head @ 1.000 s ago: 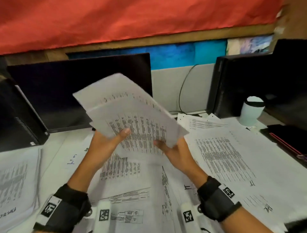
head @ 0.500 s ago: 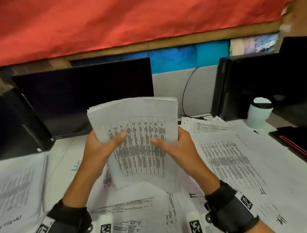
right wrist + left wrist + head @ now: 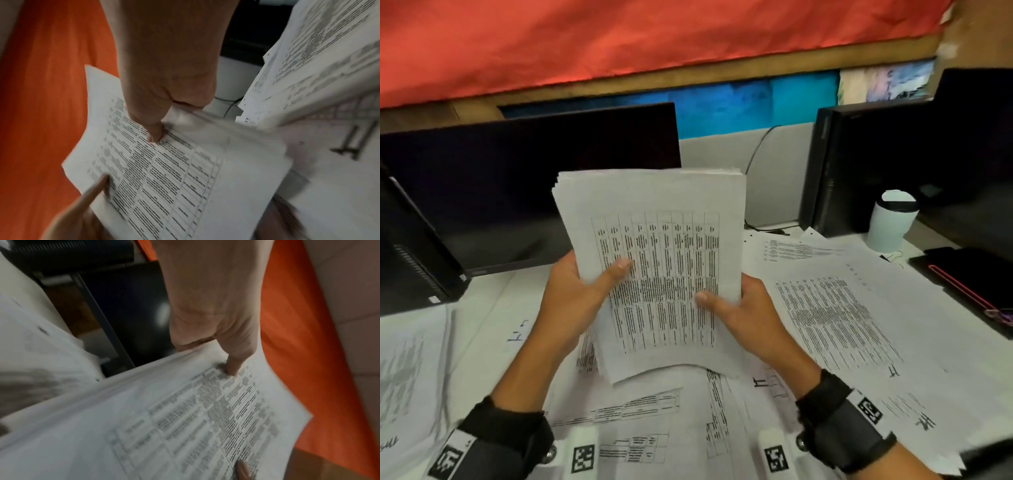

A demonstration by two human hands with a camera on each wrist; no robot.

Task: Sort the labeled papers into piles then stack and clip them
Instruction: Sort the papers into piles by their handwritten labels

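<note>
Red cloth (image 3: 619,37) hangs across the far wall, the biggest thing here. Under it is a white desk (image 3: 479,315) that runs from left to right. A black monitor (image 3: 524,178) stands at the far left of the desk, and a black computer box (image 3: 859,164) stands at the far right. Loose printed papers (image 3: 842,308) lie spread over the desk, mostly on the right and near side. Some have letters written on them by hand. Another pile of papers (image 3: 407,370) sits at the near left edge.

In the middle, held up above the desk, is a stack of papers (image 3: 657,260). It stands almost upright, with its bottom edge low over the loose sheets. A table of small black print covers its front page. Its top edges are nearly lined up.

The left hand (image 3: 571,301) grips the left side of the stack, thumb on the front page and fingers behind. The right hand (image 3: 743,315) grips the lower right side the same way, thumb on the front. Both wrists wear black bands with square code tags.

A white cup (image 3: 892,222) with a dark band stands at the far right, near the computer box. A dark notebook (image 3: 969,277) with a red line lies at the right edge.
</note>
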